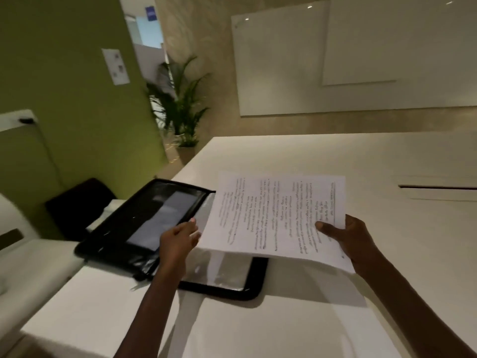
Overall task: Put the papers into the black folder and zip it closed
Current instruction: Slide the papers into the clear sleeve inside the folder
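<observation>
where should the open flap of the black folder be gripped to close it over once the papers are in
Probably by the open flap's far left zip edge, coming from the left side. That half of the black folder is tilted up off the white table and hangs past its edge, so fingers can curl under it. The left hand is nearest; the right hand holds the papers.

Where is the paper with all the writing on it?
In the head view, the papers are held above the white table, pinched by the right hand, just right of the open black folder.
</observation>
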The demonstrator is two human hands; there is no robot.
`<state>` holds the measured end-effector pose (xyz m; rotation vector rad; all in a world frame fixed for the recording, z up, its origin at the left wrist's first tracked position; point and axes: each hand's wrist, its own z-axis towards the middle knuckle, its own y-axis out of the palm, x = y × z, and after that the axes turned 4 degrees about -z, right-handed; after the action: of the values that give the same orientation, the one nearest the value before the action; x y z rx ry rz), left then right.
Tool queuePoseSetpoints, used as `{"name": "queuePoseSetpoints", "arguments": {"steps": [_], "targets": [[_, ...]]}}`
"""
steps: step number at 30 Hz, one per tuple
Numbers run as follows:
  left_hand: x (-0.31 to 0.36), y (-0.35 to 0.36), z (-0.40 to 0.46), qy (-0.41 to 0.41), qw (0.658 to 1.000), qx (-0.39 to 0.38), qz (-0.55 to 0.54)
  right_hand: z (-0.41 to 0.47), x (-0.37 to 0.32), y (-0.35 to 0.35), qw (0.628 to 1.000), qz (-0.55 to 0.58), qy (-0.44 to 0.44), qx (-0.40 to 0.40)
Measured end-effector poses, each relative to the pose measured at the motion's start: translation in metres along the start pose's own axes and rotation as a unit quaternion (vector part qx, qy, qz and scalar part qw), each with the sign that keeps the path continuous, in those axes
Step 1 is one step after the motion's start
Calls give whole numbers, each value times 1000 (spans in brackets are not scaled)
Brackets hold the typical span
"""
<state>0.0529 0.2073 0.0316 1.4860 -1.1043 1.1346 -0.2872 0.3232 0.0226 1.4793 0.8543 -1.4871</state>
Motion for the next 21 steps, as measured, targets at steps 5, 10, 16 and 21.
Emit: {"name": "queuePoseSetpoints", "arguments": {"steps": [5,10,16,21], "targets": [[-3,-46,1,86,956,253,120,5,6,46,1000,-4,11,-2],[-6,-66,2,54,932,334,129,7,12,83,1000,-6,17,-18],[-5,-79,12,-43,931,359,55,5,13,106,999,4,25,-25],[-12,-84,30,-36,923,380,47,8,15,109,999,6,35,-12]]}}
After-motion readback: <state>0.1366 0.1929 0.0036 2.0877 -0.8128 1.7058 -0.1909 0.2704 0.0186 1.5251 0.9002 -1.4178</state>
